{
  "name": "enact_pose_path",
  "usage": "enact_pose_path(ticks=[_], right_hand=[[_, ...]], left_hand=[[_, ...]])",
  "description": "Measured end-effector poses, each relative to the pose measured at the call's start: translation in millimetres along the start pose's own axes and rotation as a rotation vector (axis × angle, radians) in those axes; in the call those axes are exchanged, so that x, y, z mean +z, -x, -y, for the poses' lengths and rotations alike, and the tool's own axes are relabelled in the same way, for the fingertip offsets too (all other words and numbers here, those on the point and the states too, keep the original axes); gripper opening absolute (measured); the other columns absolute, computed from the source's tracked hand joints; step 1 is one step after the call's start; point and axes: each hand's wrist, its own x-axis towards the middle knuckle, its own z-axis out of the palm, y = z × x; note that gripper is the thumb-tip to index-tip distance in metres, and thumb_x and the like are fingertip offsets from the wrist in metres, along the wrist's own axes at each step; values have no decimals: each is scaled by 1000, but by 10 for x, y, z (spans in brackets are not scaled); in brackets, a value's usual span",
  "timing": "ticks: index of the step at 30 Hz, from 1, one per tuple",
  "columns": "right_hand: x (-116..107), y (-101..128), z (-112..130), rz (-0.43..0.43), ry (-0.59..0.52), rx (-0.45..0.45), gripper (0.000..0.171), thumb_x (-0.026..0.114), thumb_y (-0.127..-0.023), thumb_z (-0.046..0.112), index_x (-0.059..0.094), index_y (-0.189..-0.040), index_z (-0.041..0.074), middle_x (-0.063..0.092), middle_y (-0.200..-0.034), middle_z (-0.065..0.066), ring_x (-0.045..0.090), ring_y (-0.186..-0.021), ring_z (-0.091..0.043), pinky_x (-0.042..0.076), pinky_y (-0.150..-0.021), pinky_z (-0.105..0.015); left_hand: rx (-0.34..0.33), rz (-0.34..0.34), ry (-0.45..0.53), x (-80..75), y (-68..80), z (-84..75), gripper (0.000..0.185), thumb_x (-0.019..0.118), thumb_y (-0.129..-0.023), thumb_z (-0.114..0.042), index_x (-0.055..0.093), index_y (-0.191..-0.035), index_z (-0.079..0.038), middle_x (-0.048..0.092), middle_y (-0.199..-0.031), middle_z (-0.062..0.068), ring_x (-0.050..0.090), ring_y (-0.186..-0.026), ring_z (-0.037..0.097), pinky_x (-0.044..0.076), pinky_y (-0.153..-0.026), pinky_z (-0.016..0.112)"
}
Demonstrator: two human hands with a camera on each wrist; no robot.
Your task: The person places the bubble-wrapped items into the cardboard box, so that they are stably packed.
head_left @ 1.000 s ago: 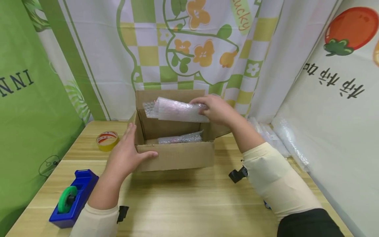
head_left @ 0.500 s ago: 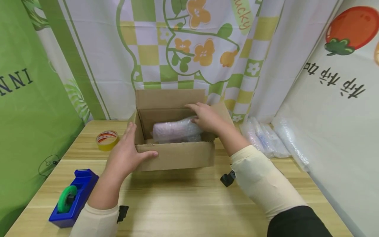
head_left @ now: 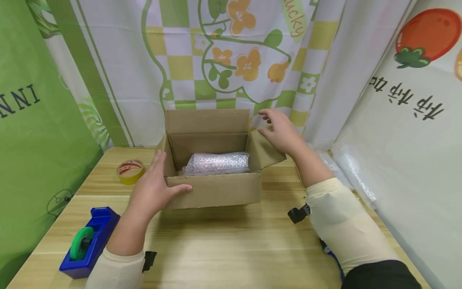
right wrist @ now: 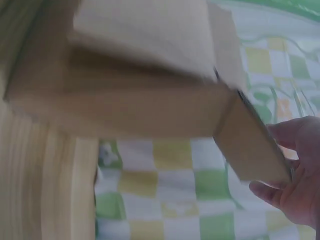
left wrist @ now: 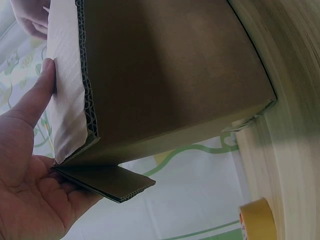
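An open cardboard box [head_left: 213, 192] stands on the wooden table with its flaps spread. Inside it lies a bubble-wrapped bundle [head_left: 218, 163], pinkish through the wrap, and it covers whatever is beneath. My left hand [head_left: 149, 186] holds the box's front left corner, thumb over the front flap and fingers along the left one; the left wrist view shows the thumb [left wrist: 37, 92] against the cardboard. Up at the right flap [head_left: 266, 149], my right hand [head_left: 280, 131] has loosely bent fingers and nothing in them. The right wrist view shows that hand [right wrist: 300, 175] at the flap's edge.
A roll of yellow tape [head_left: 131, 176] lies left of the box. Nearer me is a blue tape dispenser [head_left: 102, 224] with a green reel [head_left: 80, 244]. More bubble-wrapped bundles [head_left: 355, 174] lie along the table's right side. A patterned curtain [head_left: 216, 94] hangs behind the box.
My right hand has lowered the bubble-wrapped bundle into the box, let go, and moved up and right to the right flap. My left hand has stayed at the corner.
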Motion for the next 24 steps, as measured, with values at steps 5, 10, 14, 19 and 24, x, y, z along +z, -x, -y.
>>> enact_pose_path(ticks=[5,10,14,19,24], right_hand=[[-207,131,-299,2,14,65,56,58,-99,25,38,-149,8,45,-145,-22,45,-131,-41,37,-107,-58],[-335,292,-586,61,51,183,62,52,-101,36,32,-152,6,41,-147,-27,42,-133,-45,36,-106,-62],[-349,413,-839,107,62,264,69,50,-100,44,29,-153,4,37,-148,-29,42,-132,-48,38,-103,-63],[-270,531,-1161,167,108,369,76,49,-99,49,27,-153,1,39,-146,-32,38,-132,-52,35,-103,-67],[-121,638,-1488,228,191,435,77,52,-98,46,29,-148,-8,37,-143,-38,36,-129,-57,33,-104,-68]], left_hand=[[5,-5,-1,-2,7,-6,129,74,-70,-70,7,-158,-5,4,-165,14,22,-146,44,32,-109,62],[2,-5,-2,2,7,-8,129,74,-70,-70,7,-158,-5,4,-165,14,22,-146,44,32,-109,62],[6,-6,-7,6,2,-4,129,74,-70,-70,7,-158,-5,4,-165,14,23,-146,44,33,-108,62],[6,-8,-8,4,2,-5,129,74,-70,-70,7,-158,-5,3,-165,13,23,-146,44,33,-108,62],[3,-7,-10,9,0,-6,128,74,-71,-69,7,-158,-5,3,-165,13,22,-146,44,33,-108,63]])
